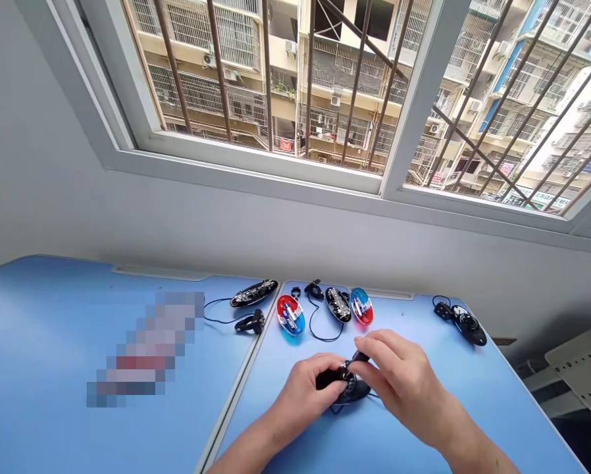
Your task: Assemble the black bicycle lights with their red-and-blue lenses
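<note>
Over the right-hand blue table my two hands work close together. My left hand (pixel 312 385) is closed, thumb and fingers holding a black clamp-like piece (pixel 328 378). Between finger and thumb, my right hand (pixel 407 375) pinches a small black part (pixel 359 357) against the top of that piece. Just below and behind the fingers shows a black oval device (pixel 359 394) with a ridged round face and a thin cable. My fingers partly cover it, so I cannot tell whether it rests on the table.
Near the wall lie a long black oval unit (pixel 255 293), a black clamp (pixel 252 322), two red-and-blue oval units (pixel 290 315) and a black oval unit (pixel 338 305). Another black device (pixel 468 324) sits far right. A pixelated patch covers something left. A seam (pixel 243 378) divides the tables.
</note>
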The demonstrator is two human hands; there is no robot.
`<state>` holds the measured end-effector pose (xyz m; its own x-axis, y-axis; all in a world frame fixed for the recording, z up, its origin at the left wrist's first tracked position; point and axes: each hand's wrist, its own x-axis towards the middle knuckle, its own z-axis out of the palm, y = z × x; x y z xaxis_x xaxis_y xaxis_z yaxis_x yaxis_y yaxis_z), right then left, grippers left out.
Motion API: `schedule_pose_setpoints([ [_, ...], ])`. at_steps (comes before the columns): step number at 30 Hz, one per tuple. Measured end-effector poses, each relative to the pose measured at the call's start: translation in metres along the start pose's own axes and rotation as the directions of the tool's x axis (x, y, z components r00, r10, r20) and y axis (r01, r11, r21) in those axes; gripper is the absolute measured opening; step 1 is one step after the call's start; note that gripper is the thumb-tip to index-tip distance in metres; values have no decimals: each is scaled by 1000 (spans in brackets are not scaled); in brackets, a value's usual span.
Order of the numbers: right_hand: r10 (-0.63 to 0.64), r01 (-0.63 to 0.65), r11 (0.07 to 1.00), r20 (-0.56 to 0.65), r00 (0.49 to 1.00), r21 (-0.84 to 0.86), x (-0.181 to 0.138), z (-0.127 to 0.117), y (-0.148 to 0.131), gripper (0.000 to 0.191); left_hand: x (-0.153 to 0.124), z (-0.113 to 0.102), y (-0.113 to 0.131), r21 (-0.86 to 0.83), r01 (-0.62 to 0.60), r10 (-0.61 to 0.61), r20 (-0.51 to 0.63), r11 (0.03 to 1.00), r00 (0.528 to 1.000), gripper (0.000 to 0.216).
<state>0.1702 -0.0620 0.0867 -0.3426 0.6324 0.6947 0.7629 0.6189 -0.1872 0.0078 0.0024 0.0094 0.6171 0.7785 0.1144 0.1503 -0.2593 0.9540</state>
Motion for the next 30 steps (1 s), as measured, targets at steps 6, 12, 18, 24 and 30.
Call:
schedule_pose_setpoints([
  [6, -34, 34, 999, 0, 999, 41, -2, -1, 0, 5, -1, 1, -5, -3, -10, 10, 1, 1000, 1000, 16],
  [12, -17, 18, 1000, -12, 1000, 23, -3, 8, 3, 12, -1, 1, -1, -86, -7, 6, -9, 996, 1000, 12],
  [18, -55, 23, 981, 162, 985, 192, -1, -9, 6, 22, 1, 1, -4, -120, 9, -10, -9, 993, 1000, 7],
  [24, -63, -31, 943, 269, 961, 331, -5, -27, 14, 36, 1, 2, -10, -157, 5, -5, 2, 988, 1000, 15],
  [30, 21, -53, 982, 177, 984, 181, -4, -14, 8, 5, 0, 2, -11, -176, 6, -3, 17, 984, 1000, 11],
])
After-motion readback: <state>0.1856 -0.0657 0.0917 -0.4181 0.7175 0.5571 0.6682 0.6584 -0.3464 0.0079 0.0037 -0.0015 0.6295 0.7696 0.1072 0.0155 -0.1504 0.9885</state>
